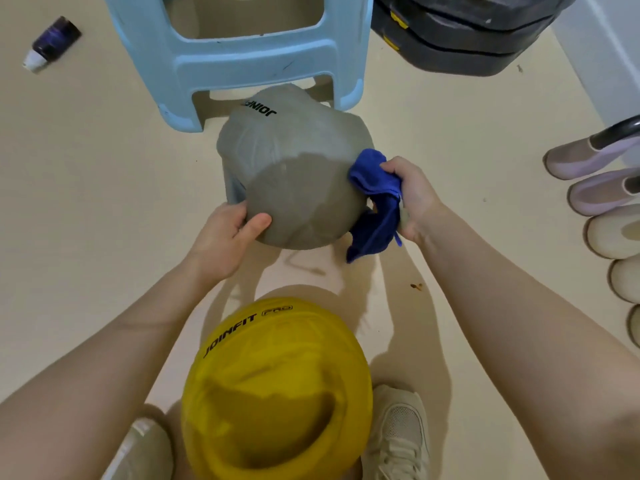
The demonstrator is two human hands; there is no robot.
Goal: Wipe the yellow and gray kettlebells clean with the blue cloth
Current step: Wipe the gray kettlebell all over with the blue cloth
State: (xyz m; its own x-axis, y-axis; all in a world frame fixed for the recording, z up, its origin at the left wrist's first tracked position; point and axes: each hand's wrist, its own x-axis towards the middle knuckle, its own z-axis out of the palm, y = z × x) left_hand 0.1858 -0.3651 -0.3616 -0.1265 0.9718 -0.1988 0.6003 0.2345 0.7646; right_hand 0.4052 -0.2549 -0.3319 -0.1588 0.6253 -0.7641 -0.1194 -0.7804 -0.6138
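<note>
The gray kettlebell (294, 168) is tipped toward me, its flat base facing up, in the middle of the view. My left hand (227, 237) grips its near left edge, thumb on the base. My right hand (412, 199) clutches the bunched blue cloth (375, 202) and presses it against the kettlebell's right side; a loose end of cloth hangs down. The yellow kettlebell (277, 389) stands on the floor close to me, between my shoes, untouched.
A light blue plastic stool (256, 60) stands just behind the gray kettlebell. Black weight plates (460, 36) are stacked at the back right. Shoes and boots (602, 188) line the right edge. A small dark bottle (52, 41) lies at the far left.
</note>
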